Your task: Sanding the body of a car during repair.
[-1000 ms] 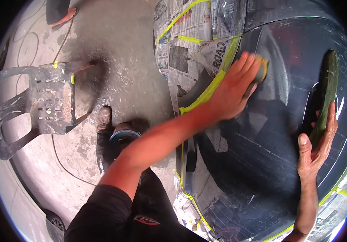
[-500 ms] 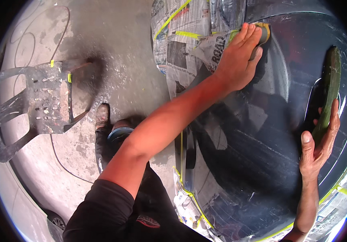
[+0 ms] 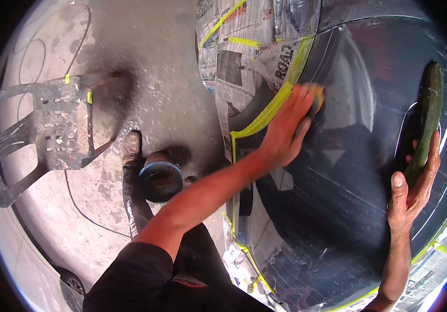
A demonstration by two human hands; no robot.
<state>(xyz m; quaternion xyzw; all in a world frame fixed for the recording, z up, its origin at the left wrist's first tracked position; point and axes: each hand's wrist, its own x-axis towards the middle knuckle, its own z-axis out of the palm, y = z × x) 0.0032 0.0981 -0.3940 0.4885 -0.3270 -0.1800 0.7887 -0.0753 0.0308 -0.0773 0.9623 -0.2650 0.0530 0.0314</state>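
Observation:
My left hand (image 3: pixel 290 122) is pressed flat-fingered on a dark sanding pad with a yellow edge (image 3: pixel 317 96). The pad lies against a dark, wet, glossy car panel (image 3: pixel 338 171), close to its taped left edge; a pale smeared arc shows on the surface beside it. Over at the right side, my right hand (image 3: pixel 416 192) is wrapped round the lower end of a long, dark green, cucumber-shaped thing (image 3: pixel 432 104), thumb on the near side. That thing rests lengthwise along the panel, and its lower end is hidden by the hand.
Newspaper (image 3: pixel 239 67) with yellow masking tape (image 3: pixel 270 114) covers the area along the panel's left edge. A bucket with a blue rim (image 3: pixel 161 182) stands on the stained floor by my leg. A worn plastic chair (image 3: pixel 62 125), a thin hose (image 3: pixel 85 39) and another car (image 3: pixel 20 244) are at left.
My left hand has slid the sanding pad down and left along the panel's edge, uncovering the yellow tape there. The bucket shows more fully. My right hand stays almost in place.

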